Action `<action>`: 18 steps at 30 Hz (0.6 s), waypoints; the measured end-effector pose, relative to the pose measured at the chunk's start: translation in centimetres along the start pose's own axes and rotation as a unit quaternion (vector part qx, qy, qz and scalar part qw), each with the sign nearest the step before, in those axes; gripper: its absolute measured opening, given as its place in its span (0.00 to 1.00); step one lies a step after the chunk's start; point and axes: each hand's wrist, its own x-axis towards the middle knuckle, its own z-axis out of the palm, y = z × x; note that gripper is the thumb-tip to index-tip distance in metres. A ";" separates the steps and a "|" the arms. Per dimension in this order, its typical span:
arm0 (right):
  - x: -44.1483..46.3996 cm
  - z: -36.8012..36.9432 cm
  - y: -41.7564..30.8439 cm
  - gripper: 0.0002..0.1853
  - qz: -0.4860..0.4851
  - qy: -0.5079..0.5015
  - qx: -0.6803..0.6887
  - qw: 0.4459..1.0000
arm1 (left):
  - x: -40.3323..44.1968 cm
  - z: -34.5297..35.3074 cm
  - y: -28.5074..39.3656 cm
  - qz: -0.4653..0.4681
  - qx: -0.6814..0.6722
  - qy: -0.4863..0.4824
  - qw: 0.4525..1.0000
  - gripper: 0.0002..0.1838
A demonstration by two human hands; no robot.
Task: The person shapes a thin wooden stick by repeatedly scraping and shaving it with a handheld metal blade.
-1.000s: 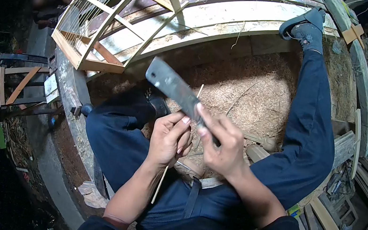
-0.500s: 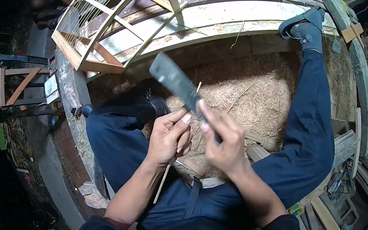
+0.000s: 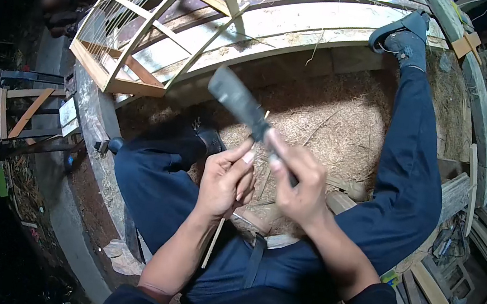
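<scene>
My right hand (image 3: 301,186) is closed around the handle of a broad-bladed knife (image 3: 234,97). Its dark blade points up and to the left, slightly blurred. Pinched in my left hand (image 3: 223,180) is a thin wooden stick (image 3: 211,249), whose lower end runs down toward my lap. The stick's upper tip shows just past the blade. The base of the blade lies close to my left fingertips, against or right beside the stick; I cannot tell which.
A curved wooden frame with thin bars (image 3: 133,89) stands at upper left on a pale plank (image 3: 294,24). Shavings (image 3: 329,127) cover the ground between my legs. Wood strips (image 3: 441,301) lie at right. A small wooden rack (image 3: 32,114) is at left, another person (image 3: 62,18) behind it.
The knife and my right hand have shifted slightly, the blade tip moving a little right and up. My left hand and the stick are nearly unmoved.
</scene>
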 end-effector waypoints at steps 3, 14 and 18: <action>0.4 -0.2 -0.4 0.24 0.018 -0.054 0.008 0.998 | -0.1 -0.1 0.1 -0.010 0.009 0.010 1.000 0.10; 1.6 -0.1 0.5 0.24 0.022 -0.003 -0.014 1.000 | -0.1 1.1 -0.1 -0.006 0.013 0.031 0.999 0.18; 1.1 -0.5 0.3 0.24 -0.001 -0.001 -0.001 1.000 | -0.7 0.3 -0.1 0.015 0.041 -0.001 0.999 0.22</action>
